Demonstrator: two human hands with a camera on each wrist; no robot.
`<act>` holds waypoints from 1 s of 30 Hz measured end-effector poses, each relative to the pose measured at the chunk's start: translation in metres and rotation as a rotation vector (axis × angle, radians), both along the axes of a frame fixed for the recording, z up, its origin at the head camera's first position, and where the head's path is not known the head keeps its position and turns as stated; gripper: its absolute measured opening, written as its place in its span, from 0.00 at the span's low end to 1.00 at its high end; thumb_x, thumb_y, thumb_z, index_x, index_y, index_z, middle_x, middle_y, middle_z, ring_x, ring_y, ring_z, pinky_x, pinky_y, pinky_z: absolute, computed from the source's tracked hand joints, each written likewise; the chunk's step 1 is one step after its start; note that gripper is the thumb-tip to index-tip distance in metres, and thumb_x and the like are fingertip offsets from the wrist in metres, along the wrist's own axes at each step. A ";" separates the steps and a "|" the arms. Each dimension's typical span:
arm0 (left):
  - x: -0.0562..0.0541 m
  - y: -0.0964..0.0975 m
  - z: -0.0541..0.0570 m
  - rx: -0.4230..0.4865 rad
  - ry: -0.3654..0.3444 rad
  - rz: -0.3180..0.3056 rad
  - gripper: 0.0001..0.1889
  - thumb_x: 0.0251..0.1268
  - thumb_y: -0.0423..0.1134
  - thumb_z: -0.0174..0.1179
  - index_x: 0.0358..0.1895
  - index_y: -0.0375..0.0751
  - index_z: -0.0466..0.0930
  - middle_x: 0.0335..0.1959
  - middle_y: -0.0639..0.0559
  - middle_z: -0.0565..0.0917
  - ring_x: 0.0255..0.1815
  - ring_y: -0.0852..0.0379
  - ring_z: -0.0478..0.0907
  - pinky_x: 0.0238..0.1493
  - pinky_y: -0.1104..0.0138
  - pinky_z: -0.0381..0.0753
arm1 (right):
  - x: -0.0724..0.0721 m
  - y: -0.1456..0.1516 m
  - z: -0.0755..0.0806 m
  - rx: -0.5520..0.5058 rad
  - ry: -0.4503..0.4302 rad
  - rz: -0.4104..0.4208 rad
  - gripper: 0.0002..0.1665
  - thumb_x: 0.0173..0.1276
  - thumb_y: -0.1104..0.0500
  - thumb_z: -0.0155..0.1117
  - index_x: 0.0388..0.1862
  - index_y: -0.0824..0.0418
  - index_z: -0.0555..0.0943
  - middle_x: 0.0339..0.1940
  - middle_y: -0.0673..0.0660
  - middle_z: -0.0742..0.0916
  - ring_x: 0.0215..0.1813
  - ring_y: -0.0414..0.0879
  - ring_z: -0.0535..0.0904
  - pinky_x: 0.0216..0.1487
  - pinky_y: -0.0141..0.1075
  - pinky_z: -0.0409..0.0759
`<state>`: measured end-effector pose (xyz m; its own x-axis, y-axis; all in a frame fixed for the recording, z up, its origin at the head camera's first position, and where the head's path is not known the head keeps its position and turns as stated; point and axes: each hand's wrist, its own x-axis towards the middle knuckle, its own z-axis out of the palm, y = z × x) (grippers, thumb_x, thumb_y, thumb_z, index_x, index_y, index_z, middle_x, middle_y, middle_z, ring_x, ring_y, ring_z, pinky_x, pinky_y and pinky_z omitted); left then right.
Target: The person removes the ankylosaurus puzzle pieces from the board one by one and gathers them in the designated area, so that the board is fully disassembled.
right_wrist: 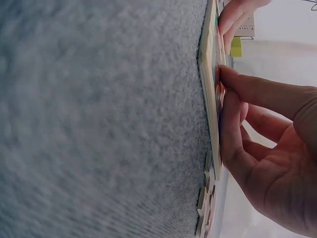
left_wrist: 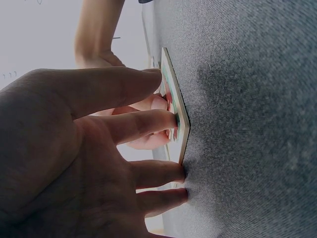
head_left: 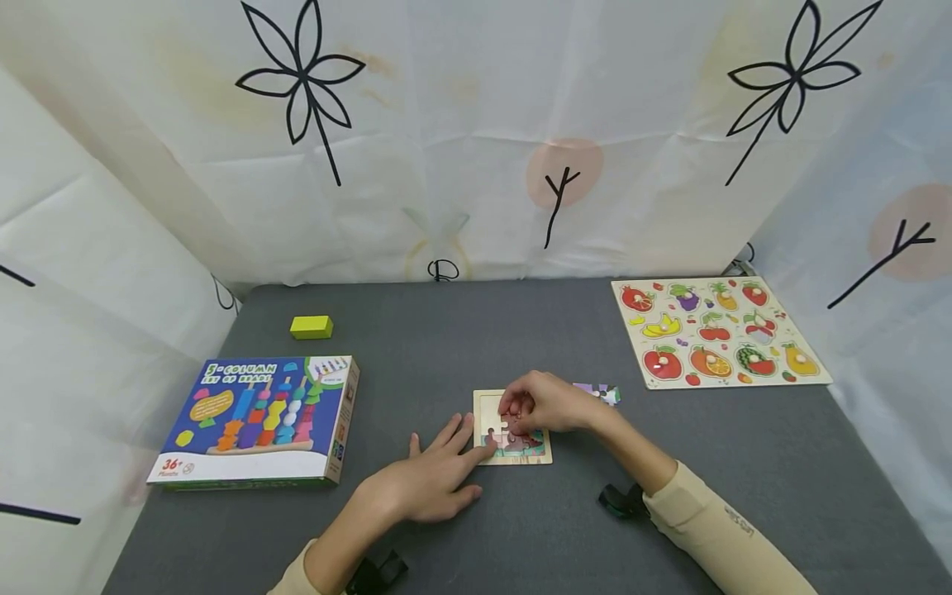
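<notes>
The left hand [left_wrist: 91, 144] has its fingers apart, 1 fingertip on a thin board [left_wrist: 184, 124] and 2 by its edge above grey cloth [left_wrist: 252, 124], the right hand [left_wrist: 150, 104] beyond.

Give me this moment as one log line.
Left hand: touching puzzle board | Right hand: at board's pieces, grip unclear | Board: partly filled | Loose pieces: beside board

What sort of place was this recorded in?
Probably a makeshift recording booth: white, leaf-printed fabric sheets hang behind and beside a grey, fabric-topped table bearing a blue, rectangular bead-set box.
</notes>
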<state>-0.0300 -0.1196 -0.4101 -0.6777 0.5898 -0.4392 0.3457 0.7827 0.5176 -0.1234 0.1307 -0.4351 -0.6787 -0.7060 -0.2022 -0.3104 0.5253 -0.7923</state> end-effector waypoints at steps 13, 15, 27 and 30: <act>0.000 0.001 0.000 -0.004 -0.002 0.000 0.34 0.84 0.48 0.60 0.87 0.55 0.63 0.93 0.39 0.46 0.94 0.39 0.40 0.75 0.16 0.48 | 0.009 0.003 -0.001 0.001 0.096 -0.030 0.11 0.67 0.67 0.79 0.47 0.62 0.89 0.42 0.58 0.87 0.36 0.35 0.83 0.39 0.27 0.83; 0.000 0.001 0.000 -0.004 -0.002 -0.001 0.34 0.84 0.48 0.60 0.87 0.55 0.63 0.93 0.39 0.46 0.94 0.39 0.40 0.75 0.16 0.48 | 0.009 0.003 -0.001 -0.005 0.089 -0.031 0.11 0.66 0.67 0.79 0.47 0.62 0.89 0.41 0.57 0.89 0.36 0.35 0.83 0.39 0.28 0.83; -0.001 0.001 -0.001 -0.007 -0.006 0.001 0.34 0.84 0.49 0.60 0.87 0.56 0.62 0.93 0.40 0.46 0.94 0.39 0.40 0.76 0.16 0.47 | 0.011 0.005 -0.001 -0.046 0.129 -0.031 0.10 0.73 0.68 0.73 0.51 0.63 0.87 0.35 0.55 0.89 0.37 0.36 0.81 0.40 0.29 0.82; -0.001 0.001 -0.001 -0.012 -0.008 0.002 0.34 0.84 0.49 0.60 0.87 0.56 0.62 0.93 0.40 0.46 0.94 0.39 0.40 0.76 0.16 0.47 | 0.011 0.006 -0.001 -0.065 0.133 -0.030 0.10 0.73 0.69 0.72 0.52 0.63 0.87 0.34 0.55 0.88 0.36 0.36 0.80 0.39 0.29 0.82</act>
<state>-0.0313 -0.1184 -0.4108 -0.6752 0.5830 -0.4519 0.3397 0.7896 0.5110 -0.1123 0.1366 -0.4366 -0.7177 -0.6935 -0.0630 -0.3999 0.4845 -0.7780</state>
